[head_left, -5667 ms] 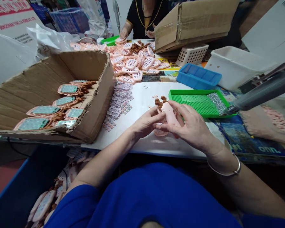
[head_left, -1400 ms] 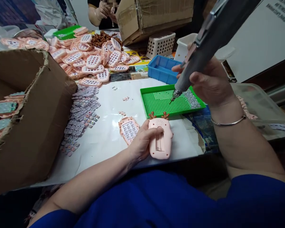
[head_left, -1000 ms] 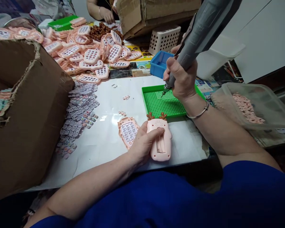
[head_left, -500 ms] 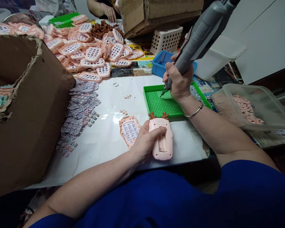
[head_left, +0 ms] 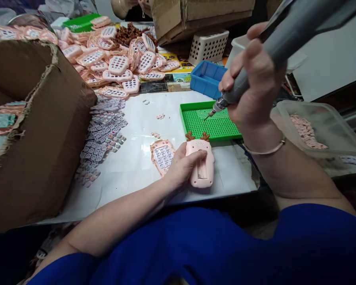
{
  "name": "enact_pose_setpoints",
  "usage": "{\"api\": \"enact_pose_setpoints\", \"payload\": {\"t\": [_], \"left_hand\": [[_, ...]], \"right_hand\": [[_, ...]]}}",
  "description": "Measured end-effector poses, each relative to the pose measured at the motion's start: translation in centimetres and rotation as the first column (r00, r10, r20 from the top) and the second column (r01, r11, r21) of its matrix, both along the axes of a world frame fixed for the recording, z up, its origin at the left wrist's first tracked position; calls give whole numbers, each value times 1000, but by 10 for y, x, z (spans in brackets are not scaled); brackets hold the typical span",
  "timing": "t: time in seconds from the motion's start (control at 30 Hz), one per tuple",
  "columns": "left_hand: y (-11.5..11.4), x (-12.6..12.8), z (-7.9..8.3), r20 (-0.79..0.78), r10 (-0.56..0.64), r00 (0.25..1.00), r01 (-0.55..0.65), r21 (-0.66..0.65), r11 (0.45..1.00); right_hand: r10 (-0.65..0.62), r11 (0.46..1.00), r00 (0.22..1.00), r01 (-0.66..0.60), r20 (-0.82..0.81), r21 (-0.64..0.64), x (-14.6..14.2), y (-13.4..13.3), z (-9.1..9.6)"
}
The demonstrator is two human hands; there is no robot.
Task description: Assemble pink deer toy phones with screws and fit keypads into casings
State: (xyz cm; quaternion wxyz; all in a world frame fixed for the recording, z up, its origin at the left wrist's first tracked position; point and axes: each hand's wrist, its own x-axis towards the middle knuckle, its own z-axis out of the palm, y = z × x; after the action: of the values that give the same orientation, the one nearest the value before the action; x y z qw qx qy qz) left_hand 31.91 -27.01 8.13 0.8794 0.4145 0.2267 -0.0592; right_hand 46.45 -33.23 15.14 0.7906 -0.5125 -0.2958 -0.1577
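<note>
My left hand [head_left: 182, 165] grips a pink toy phone [head_left: 202, 166] with brown antlers, lying back up on the white table top [head_left: 136, 158]. My right hand [head_left: 255, 85] is wrapped round a grey electric screwdriver [head_left: 281, 39], raised above the green screw tray [head_left: 207, 122] with its bit pointing down-left. A pink keypad front shell [head_left: 162, 156] lies just left of my left hand.
A big cardboard box [head_left: 38, 130] stands at the left. Sheets of small key stickers [head_left: 102, 134] lie beside it. Pink shells are heaped at the back [head_left: 118, 65]. A blue tray [head_left: 207, 79], white basket [head_left: 209, 45] and clear tub [head_left: 317, 126] sit right. Another person's hands [head_left: 127, 4] work far back.
My right hand has lifted the screwdriver off the green tray and brought it nearer and higher. My left hand keeps hold of the pink toy phone.
</note>
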Motion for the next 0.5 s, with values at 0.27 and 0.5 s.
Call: {"api": "enact_pose_setpoints", "payload": {"t": [0.27, 0.5], "left_hand": [[-1, 1, -5, 50, 18, 999, -19, 23, 1000], [0, 1, -2, 56, 2, 998, -4, 26, 1000]], "right_hand": [[175, 984, 982, -178, -70, -30, -71, -8, 4], [253, 965, 966, -255, -47, -56, -70, -5, -4]]}}
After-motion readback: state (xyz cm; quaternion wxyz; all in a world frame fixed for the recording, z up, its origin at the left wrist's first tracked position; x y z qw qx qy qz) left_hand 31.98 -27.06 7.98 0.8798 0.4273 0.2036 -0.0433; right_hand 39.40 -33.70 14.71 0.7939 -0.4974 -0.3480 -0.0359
